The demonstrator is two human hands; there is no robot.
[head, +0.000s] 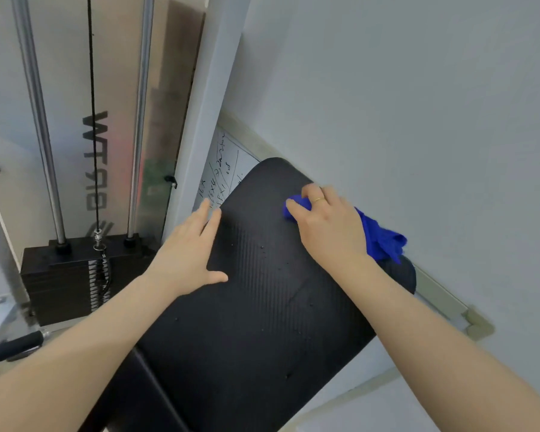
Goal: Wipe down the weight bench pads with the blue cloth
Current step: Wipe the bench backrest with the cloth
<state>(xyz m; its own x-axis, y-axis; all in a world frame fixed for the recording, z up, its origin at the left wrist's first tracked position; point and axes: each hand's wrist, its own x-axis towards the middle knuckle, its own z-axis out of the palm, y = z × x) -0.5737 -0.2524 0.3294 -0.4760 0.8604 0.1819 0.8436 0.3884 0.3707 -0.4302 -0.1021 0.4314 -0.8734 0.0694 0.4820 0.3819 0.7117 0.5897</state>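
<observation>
A black textured bench pad (256, 307) fills the middle of the head view, slanting up toward the wall. My right hand (328, 226) grips the bunched blue cloth (382, 236) and presses it against the pad's upper right part; cloth sticks out past my fingertips and behind my wrist. My left hand (189, 251) lies flat with straight fingers on the pad's upper left edge, thumb spread onto the surface. A few small specks dot the pad.
A weight stack (60, 275) with chrome guide rods (38, 120) and a black cable (92, 120) stands at left. A white frame post (200, 120) and a whiteboard with handwriting (222, 169) sit behind the pad. The grey wall (418, 104) is close at right.
</observation>
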